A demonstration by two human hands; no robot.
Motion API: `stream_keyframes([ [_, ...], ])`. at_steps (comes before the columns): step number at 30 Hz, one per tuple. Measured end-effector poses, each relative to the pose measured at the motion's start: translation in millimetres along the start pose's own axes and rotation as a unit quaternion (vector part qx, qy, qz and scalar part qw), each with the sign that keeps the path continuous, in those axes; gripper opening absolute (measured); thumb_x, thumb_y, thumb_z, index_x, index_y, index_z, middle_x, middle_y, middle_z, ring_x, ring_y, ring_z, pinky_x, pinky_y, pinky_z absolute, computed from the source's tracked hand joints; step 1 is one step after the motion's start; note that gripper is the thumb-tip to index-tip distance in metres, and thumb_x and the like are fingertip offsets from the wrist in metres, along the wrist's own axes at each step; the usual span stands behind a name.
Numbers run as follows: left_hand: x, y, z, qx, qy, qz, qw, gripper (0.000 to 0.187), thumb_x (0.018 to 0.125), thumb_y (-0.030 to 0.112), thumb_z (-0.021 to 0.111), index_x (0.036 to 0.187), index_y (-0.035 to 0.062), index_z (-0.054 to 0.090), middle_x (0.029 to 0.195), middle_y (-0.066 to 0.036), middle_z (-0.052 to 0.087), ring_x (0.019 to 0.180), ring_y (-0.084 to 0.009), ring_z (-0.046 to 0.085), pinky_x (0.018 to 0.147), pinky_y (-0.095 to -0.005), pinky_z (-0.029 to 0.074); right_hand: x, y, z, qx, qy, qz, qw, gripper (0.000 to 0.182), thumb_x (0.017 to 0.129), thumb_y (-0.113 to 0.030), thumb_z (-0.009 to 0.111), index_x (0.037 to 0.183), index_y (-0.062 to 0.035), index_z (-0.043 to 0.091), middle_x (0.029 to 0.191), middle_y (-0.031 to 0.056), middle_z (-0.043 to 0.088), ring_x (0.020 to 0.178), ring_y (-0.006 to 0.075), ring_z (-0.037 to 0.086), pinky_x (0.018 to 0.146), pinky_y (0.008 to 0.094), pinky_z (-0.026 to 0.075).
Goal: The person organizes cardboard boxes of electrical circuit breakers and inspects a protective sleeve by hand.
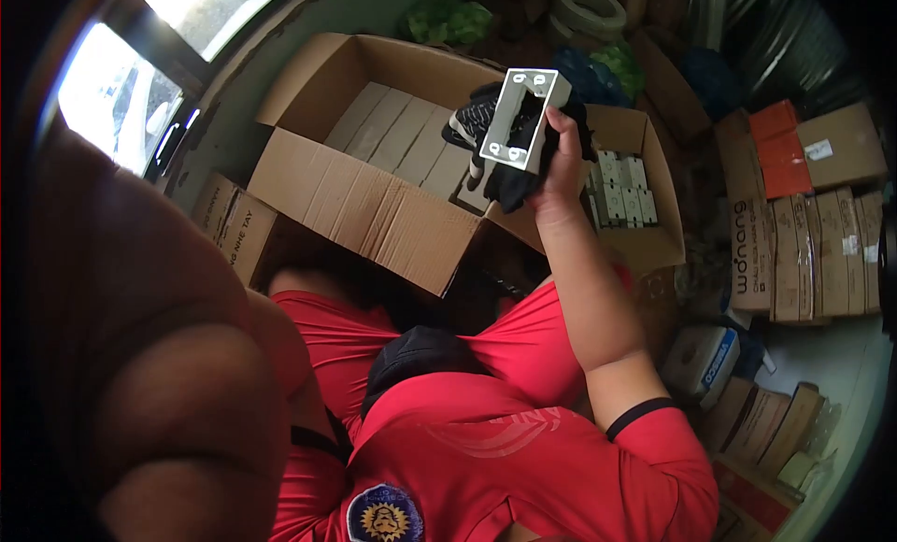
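My right hand (561, 159) is raised over the cartons, fingers wrapped round a white switch box (509, 121), a rectangular plastic frame with an open middle and round screw holes at its corners. Black fabric (514, 187) with a pale-patterned part bunches behind and around the box, right at the fingers. Very near the camera, my left hand (187, 402) fills the left side as a large, dark, blurred shape. Its fingertips are out of sight. Beneath the right hand, an open carton (364, 210) contains rows of pale boxes (402, 135).
A smaller open carton (645, 248) holds several white plastic pieces (621, 192). Stacked brown cartons (813, 252) and an orange packet (780, 149) stand at the right. Tape rolls (589, 9) and green bags (448, 21) lie at the back. A window (121, 93) is at upper left.
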State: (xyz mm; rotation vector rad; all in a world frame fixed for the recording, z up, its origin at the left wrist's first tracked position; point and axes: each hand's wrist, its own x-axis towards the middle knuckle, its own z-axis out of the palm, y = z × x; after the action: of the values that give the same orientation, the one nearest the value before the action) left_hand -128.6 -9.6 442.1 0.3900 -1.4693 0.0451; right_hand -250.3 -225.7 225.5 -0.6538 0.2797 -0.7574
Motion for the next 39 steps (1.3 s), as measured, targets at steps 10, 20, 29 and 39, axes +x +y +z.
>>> stream_keyframes([
  [10, -147.7, -106.8, -11.5, 0.258, -0.143, -0.514, 0.806, 0.082, 0.084, 0.023, 0.083, 0.152, 0.0057, 0.042, 0.149, -0.02, 0.049, 0.136, -0.0285, 0.052, 0.11, -0.042, 0.042, 9.9, 20.7, -4.0, -0.031, -0.089, -0.04, 0.995, 0.063, 0.086, -0.021, 0.069, 0.143, -0.0171, 0.045, 0.125, 0.0082, 0.059, 0.111, 0.0191, 0.06, 0.096, 0.0341, 0.051],
  [20, -237.0, -126.7, 11.9, 0.128, -0.023, -0.53, 0.838, 0.062, 0.093, 0.016, 0.072, 0.146, 0.0044, 0.042, 0.156, -0.021, 0.036, 0.131, -0.0277, 0.054, 0.09, -0.0371, 0.056, 11.2, 43.0, 1.1, -0.187, -0.076, -0.118, 0.972, 0.034, 0.101, -0.04, 0.06, 0.121, -0.0149, 0.047, 0.106, 0.0014, 0.053, 0.095, 0.0086, 0.054, 0.084, 0.0252, 0.046],
  [29, -198.3, -114.0, 1.7, 0.387, -0.097, -0.459, 0.794, 0.089, 0.078, 0.015, 0.079, 0.152, 0.0036, 0.03, 0.121, -0.023, 0.059, 0.112, -0.0278, 0.063, 0.086, -0.037, 0.056, 16.6, 27.6, 4.7, -0.111, -0.033, -0.213, 0.97, 0.051, 0.107, -0.041, 0.047, 0.146, -0.0082, 0.046, 0.138, 0.0065, 0.05, 0.124, 0.0149, 0.048, 0.11, 0.0312, 0.035],
  [39, -160.4, -103.7, 9.5, 0.47, -0.183, -0.41, 0.76, 0.087, 0.064, 0.017, 0.08, 0.143, 0.0048, 0.047, 0.119, -0.016, 0.055, 0.102, -0.0355, 0.063, 0.087, -0.0445, 0.053, 2.6, 4.2, 7.7, -0.365, -0.137, -0.115, 0.914, 0.057, 0.097, -0.034, 0.069, 0.143, -0.0046, 0.054, 0.135, 0.0059, 0.061, 0.11, 0.011, 0.06, 0.101, 0.03, 0.046],
])
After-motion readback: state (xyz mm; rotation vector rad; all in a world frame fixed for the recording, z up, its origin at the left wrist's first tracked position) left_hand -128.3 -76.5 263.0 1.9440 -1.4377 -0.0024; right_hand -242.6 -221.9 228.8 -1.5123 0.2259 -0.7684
